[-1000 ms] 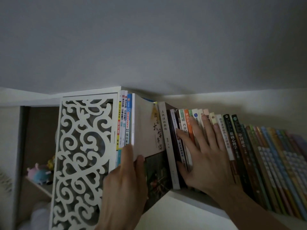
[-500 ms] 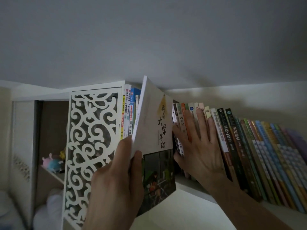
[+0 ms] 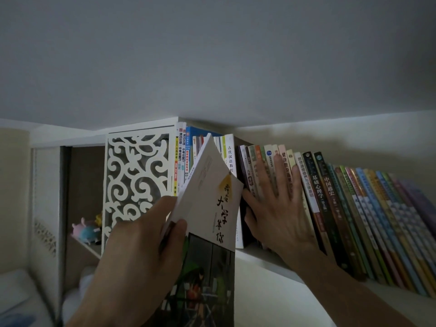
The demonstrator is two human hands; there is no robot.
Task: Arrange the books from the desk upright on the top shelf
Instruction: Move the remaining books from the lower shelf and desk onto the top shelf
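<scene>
My left hand [image 3: 144,251] grips a large white book [image 3: 212,208] with black calligraphy and a dark picture on its lower cover. The book is tilted, out in front of the top shelf [image 3: 264,260], its top corner among the upright books at the left end [image 3: 186,156]. My right hand [image 3: 278,206] lies flat with fingers spread against the spines of the leaning row of books [image 3: 335,208] to the right. A white-spined book [image 3: 231,159] stands just behind the held one.
A white fretwork side panel [image 3: 136,180] bounds the shelf on the left. Beyond it a lower cubby holds small plush toys [image 3: 87,230]. The ceiling is close above the book tops. Coloured books [image 3: 389,227] lean along the shelf to the right edge.
The white book has come out of the row, dropped lower and tilted toward me. My right hand has stayed pressed on the spines.
</scene>
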